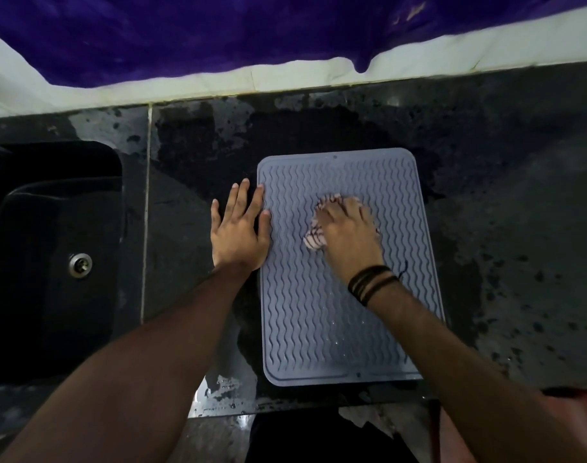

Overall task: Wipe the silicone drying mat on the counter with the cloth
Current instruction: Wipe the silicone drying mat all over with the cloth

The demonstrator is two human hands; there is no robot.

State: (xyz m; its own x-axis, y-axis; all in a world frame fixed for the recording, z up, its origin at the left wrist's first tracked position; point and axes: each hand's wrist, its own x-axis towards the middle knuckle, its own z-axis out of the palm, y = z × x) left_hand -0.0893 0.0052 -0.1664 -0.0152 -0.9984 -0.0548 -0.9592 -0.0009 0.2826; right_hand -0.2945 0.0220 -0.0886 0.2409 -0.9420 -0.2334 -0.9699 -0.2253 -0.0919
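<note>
grey-blue wavy-ribbed silicone drying mat (345,295) is lying on the wet dark stone counter (502,202). right hand (348,238) is pressing the bunched pink striped cloth (313,240) mid-mat, fingers curled over it; left hand (240,228), fingers straight, is pinning the mat's left edge. following the ribs with steady pressure should clear the droplets nearer the front.

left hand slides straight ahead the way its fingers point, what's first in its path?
Likely nothing on the counter: the left hand lies flat beside the mat, fingers pointing to the back. Ahead is wet dark counter, then the pale wall edge.
</note>
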